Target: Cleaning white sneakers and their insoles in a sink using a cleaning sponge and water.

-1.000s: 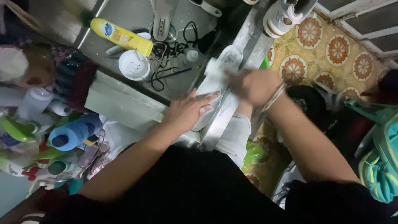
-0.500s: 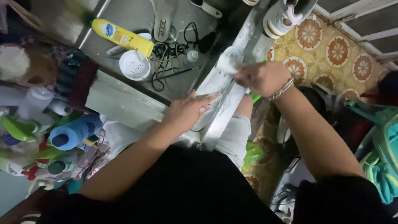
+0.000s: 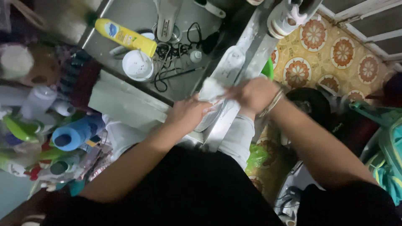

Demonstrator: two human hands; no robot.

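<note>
A pale shoe insole lies along the steel rim of the sink. My left hand presses flat on the insole's near end. Just to its right, my right hand, with a bracelet on the wrist, is closed around a white cloth wad that touches the insole close to my left fingers. This hand is blurred.
In the sink basin lie a yellow bottle, a white perforated bowl, tangled black laces and a second insole. A white sneaker stands on the far rim. Blue and green bottles crowd the left; a teal bag lies on the patterned floor at the right.
My right hand slid with the white cloth up the insole to its far end, then back down next to my left hand. My left hand stayed pressed in place.
</note>
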